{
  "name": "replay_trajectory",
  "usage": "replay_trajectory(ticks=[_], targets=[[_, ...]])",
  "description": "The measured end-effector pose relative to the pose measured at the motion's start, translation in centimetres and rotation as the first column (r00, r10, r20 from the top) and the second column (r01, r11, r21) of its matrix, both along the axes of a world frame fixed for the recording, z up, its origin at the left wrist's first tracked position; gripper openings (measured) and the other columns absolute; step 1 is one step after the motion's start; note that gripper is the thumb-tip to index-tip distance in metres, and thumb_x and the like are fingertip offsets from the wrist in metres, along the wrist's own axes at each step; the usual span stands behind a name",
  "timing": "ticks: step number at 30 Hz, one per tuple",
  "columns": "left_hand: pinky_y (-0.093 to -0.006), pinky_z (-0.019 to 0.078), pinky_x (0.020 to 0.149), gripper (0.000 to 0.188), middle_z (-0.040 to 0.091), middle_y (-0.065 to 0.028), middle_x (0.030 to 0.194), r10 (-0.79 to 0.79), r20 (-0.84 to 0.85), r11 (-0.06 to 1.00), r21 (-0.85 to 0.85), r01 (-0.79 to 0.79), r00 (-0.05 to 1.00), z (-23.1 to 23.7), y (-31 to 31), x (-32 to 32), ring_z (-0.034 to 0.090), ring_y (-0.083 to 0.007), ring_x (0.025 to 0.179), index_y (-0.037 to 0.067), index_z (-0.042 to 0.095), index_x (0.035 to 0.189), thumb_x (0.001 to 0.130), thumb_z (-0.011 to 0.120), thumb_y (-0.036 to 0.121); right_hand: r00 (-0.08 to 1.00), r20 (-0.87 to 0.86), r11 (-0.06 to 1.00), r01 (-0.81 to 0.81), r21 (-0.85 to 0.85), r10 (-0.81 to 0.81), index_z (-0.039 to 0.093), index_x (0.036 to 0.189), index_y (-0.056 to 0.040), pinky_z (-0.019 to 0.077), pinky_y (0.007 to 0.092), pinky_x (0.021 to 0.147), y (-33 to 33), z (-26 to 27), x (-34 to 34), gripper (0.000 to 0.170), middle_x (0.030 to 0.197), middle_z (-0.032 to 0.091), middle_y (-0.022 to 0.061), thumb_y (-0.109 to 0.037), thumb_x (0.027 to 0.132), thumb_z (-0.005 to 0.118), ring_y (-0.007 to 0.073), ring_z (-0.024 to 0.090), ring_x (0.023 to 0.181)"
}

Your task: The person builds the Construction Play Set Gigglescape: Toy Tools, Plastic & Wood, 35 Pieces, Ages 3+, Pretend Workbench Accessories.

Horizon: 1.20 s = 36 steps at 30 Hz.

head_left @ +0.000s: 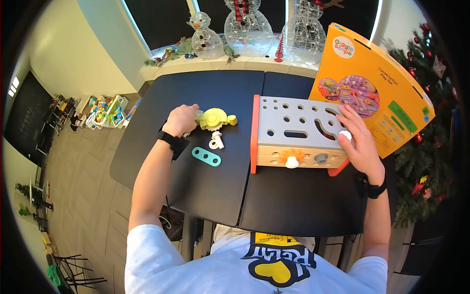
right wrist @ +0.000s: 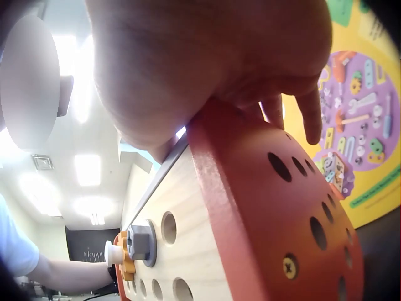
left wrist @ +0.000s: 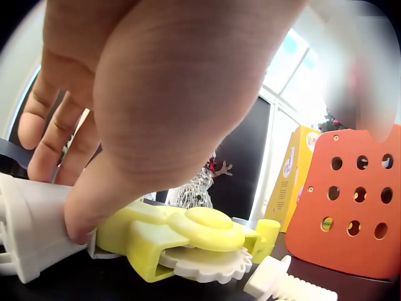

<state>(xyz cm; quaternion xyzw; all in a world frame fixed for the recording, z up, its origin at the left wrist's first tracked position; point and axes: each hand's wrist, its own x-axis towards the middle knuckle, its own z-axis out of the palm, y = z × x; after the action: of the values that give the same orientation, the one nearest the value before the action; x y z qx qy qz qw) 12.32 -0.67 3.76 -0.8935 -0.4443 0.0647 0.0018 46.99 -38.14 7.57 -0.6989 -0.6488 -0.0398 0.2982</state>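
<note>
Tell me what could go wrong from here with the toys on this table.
Two risks stand out. The left hand grips the yellow tool, and a loose bolt lies right by it; a careless move might knock the bolt away. The right hand rests on one end of the bench, with the box standing close by; a hard push could bump the box over.

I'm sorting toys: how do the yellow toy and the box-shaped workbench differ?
The yellow toy is much smaller than the workbench. The yellow toy has a white toothed disc, the workbench a grey top, pale wood front and red ends. The left hand is at the yellow toy, the right hand on the workbench. Both mix colours.
</note>
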Motion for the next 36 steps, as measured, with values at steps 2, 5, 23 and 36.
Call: replay_trajectory(ticks=[2, 5, 23, 36], targets=[[-0.0478, 0.0555, 0.093, 0.053, 0.074, -0.0188, 0.107, -0.056, 0.016, 0.996, 0.074, 0.055, 0.998, -0.2, 0.5, -0.1, 0.069, -0.0392, 0.106, 0.009, 0.059, 0.132, 0.080, 0.066, 0.001, 1.000, -0.005, 1.000, -0.004, 0.007, 0.004, 0.063, 0.134, 0.0027, 0.0322, 0.0469, 0.122, 0.0, -0.1, 0.0, 0.045, 0.153, 0.053, 0.0212, -0.027, 0.100, 0.065, 0.0384, 0.038, 0.151], [-0.0510, 0.0563, 0.085, 0.047, 0.073, -0.0200, 0.103, -0.163, 0.143, 0.961, 0.249, 0.124, 0.976, 0.3, 0.3, 0.0, 0.070, -0.0412, 0.096, 0.007, 0.056, 0.128, 0.082, 0.066, 0.003, 1.000, -0.017, 1.000, -0.004, 0.014, 0.004, 0.063, 0.134, 0.0027, 0.0322, 0.0469, 0.122, 0.1, -0.1, -0.1, 0.045, 0.152, 0.053, 0.0211, -0.027, 0.100, 0.065, 0.0385, 0.038, 0.151], [-0.0399, 0.0538, 0.097, 0.042, 0.072, -0.0152, 0.116, -0.417, 0.854, 0.799, 0.181, 0.573, 0.312, 8.2, -10.6, 9.5, 0.069, -0.0321, 0.111, 0.005, 0.058, 0.132, 0.091, 0.059, -0.005, 0.999, -0.044, 1.000, 0.004, 0.019, -0.003, 0.063, 0.134, 0.0028, 0.0316, 0.0464, 0.122, 0.1, -0.4, 0.0, 0.047, 0.153, 0.052, 0.0203, -0.030, 0.100, 0.065, 0.0373, 0.037, 0.152], [-0.0416, 0.0568, 0.089, 0.062, 0.075, -0.0178, 0.107, -0.424, 0.822, 0.808, 0.153, 0.569, 0.381, 8.1, -12.1, 10.6, 0.072, -0.0405, 0.102, 0.005, 0.047, 0.137, 0.081, 0.074, -0.001, 0.999, -0.054, 1.000, -0.001, 0.030, 0.003, 0.063, 0.133, 0.0034, 0.0314, 0.0464, 0.123, 0.2, -0.4, 0.1, 0.047, 0.153, 0.052, 0.0209, -0.028, 0.099, 0.066, 0.0380, 0.037, 0.152]])
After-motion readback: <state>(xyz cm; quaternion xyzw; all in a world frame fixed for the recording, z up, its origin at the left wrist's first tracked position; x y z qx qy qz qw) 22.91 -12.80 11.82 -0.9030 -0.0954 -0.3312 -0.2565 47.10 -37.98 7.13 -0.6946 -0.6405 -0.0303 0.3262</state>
